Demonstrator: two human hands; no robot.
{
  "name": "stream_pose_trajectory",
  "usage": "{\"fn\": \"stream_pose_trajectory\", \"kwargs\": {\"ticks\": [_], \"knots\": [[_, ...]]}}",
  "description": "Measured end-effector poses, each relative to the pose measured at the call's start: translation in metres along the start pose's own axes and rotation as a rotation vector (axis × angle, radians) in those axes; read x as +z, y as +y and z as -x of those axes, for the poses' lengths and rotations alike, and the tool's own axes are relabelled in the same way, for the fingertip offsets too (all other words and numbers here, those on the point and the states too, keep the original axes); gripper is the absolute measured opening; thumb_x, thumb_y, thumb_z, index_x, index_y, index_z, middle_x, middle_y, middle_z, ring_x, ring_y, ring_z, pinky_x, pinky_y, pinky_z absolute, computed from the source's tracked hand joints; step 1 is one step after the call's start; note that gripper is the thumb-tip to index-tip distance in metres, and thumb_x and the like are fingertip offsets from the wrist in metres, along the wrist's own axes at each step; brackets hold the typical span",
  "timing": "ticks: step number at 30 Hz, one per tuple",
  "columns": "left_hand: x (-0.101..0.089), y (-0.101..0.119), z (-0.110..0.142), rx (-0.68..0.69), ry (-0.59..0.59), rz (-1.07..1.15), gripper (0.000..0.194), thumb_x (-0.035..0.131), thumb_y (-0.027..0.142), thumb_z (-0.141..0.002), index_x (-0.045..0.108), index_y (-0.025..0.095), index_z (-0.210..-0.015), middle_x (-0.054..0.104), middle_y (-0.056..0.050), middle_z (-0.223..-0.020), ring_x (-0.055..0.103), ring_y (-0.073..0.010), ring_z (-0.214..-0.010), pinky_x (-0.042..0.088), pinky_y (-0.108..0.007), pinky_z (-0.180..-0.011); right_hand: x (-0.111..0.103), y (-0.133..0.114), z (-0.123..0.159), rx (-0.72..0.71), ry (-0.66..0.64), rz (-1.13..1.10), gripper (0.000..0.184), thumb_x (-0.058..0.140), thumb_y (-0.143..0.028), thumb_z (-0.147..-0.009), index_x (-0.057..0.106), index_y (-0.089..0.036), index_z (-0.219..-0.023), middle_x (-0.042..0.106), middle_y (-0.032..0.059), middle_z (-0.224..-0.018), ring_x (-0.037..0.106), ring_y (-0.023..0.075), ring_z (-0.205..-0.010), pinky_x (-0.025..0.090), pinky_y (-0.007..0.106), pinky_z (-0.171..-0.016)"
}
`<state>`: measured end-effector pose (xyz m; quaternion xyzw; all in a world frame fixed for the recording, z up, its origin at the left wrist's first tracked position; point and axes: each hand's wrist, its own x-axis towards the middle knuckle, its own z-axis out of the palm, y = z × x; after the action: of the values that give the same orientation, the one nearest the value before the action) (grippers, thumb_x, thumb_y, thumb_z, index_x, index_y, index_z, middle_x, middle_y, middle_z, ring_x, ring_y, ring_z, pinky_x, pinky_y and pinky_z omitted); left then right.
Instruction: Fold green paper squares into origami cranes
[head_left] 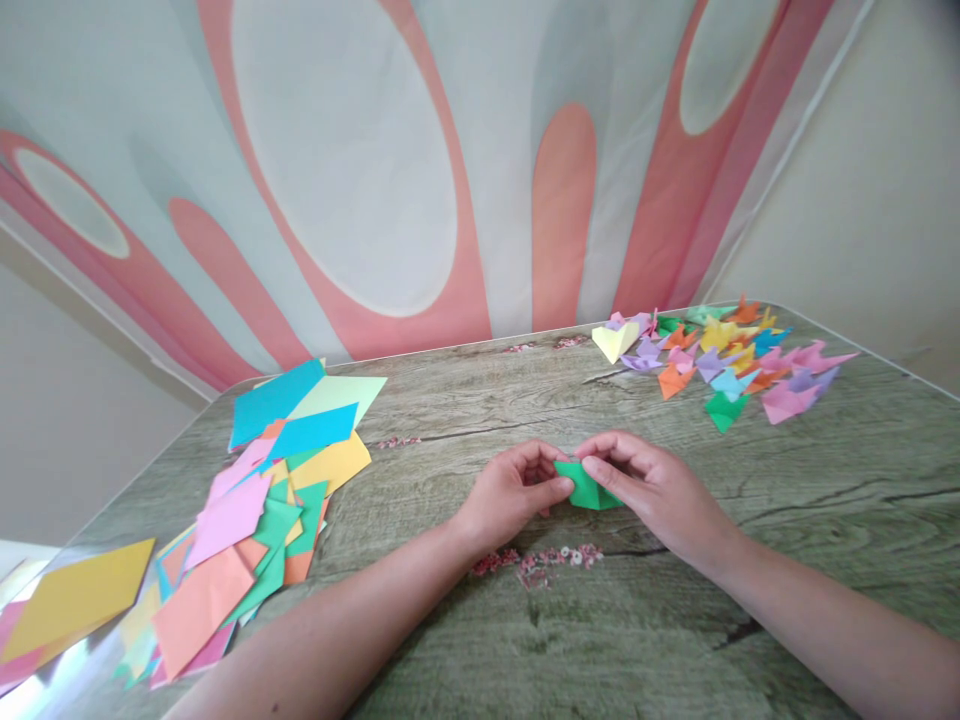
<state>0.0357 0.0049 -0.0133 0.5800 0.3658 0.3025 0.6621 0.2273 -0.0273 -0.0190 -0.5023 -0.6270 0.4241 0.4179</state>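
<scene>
A small folded piece of green paper [589, 490] is held between my two hands, over the middle of the wood-patterned table. My left hand [517, 485] pinches its left corner, with the thumb in front and the fingers curled behind. On the other side, my right hand [649, 490] grips the upper right part between thumb and fingers. A crease runs down the paper, and its right end is partly covered by my right hand. Both hands are close together, just above the tabletop or resting on it; I cannot tell which.
Loose sheets of coloured paper [232, 520] lie in an overlapping heap on the left. More sheets, with a mustard one [82, 598] on top, lie at the lower left. Several folded paper figures [720, 335] cluster at the back right. A pink-and-white patterned sheet [495, 200] hangs behind the table [465, 400].
</scene>
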Motion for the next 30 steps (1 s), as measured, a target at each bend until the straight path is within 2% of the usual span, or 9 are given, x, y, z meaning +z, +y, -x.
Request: {"fn": "stream_pose_trajectory", "kwargs": {"ticks": [8, 12, 17, 22, 26, 30], "knots": [[-0.002, 0.003, 0.0, -0.01, 0.059, -0.024, 0.035, 0.073, 0.042, -0.075, 0.058, 0.013, -0.087, 0.055, 0.001, -0.073, 0.05, -0.009, -0.061, 0.042, -0.02, -0.053, -0.006, 0.003, 0.0, -0.043, 0.013, 0.071, 0.023, 0.055, -0.042, -0.09, 0.063, -0.025, -0.102, 0.066, 0.0014, -0.092, 0.061, 0.0186, -0.086, 0.047, 0.03, -0.076], [-0.005, 0.003, 0.0, 0.022, 0.116, -0.127, 0.03, 0.071, 0.04, -0.077, 0.058, 0.014, -0.085, 0.055, 0.001, -0.073, 0.048, -0.0091, -0.06, 0.042, -0.021, -0.054, -0.008, 0.002, 0.001, -0.081, -0.011, 0.124, 0.017, 0.057, -0.036, -0.089, 0.062, -0.026, -0.101, 0.066, 0.001, -0.097, 0.06, 0.0192, -0.092, 0.045, 0.032, -0.082], [-0.011, 0.004, -0.002, 0.182, 0.237, -0.366, 0.017, 0.071, 0.029, -0.077, 0.061, 0.016, -0.073, 0.06, -0.004, -0.09, 0.056, -0.0152, -0.083, 0.044, -0.024, -0.07, -0.006, 0.0, 0.001, -0.101, -0.049, 0.235, 0.009, 0.06, -0.029, -0.085, 0.062, -0.027, -0.093, 0.066, -0.0006, -0.091, 0.06, 0.0195, -0.086, 0.046, 0.033, -0.078], [-0.018, 0.006, -0.003, 0.209, 0.192, -0.338, 0.016, 0.07, 0.026, -0.077, 0.059, 0.016, -0.072, 0.061, -0.005, -0.097, 0.057, -0.0163, -0.089, 0.045, -0.026, -0.077, -0.004, -0.001, -0.001, -0.121, -0.094, 0.254, 0.007, 0.059, -0.027, -0.084, 0.063, -0.027, -0.089, 0.066, -0.0008, -0.092, 0.06, 0.0195, -0.088, 0.045, 0.035, -0.083], [-0.024, 0.008, -0.004, 0.218, 0.187, -0.392, 0.015, 0.07, 0.029, -0.078, 0.062, 0.016, -0.075, 0.06, -0.006, -0.105, 0.057, -0.017, -0.094, 0.045, -0.024, -0.075, -0.005, 0.001, -0.003, -0.105, -0.059, 0.276, 0.013, 0.058, -0.028, -0.084, 0.065, -0.028, -0.094, 0.068, 0.0, -0.097, 0.061, 0.0205, -0.091, 0.046, 0.035, -0.083], [-0.029, 0.011, -0.004, 0.194, 0.143, -0.358, 0.015, 0.068, 0.03, -0.08, 0.063, 0.016, -0.085, 0.063, -0.004, -0.09, 0.057, -0.0143, -0.081, 0.045, -0.024, -0.073, -0.005, 0.003, -0.003, -0.11, -0.041, 0.294, 0.012, 0.058, -0.028, -0.084, 0.065, -0.027, -0.093, 0.068, 0.0002, -0.096, 0.062, 0.0202, -0.089, 0.046, 0.035, -0.083]]}}
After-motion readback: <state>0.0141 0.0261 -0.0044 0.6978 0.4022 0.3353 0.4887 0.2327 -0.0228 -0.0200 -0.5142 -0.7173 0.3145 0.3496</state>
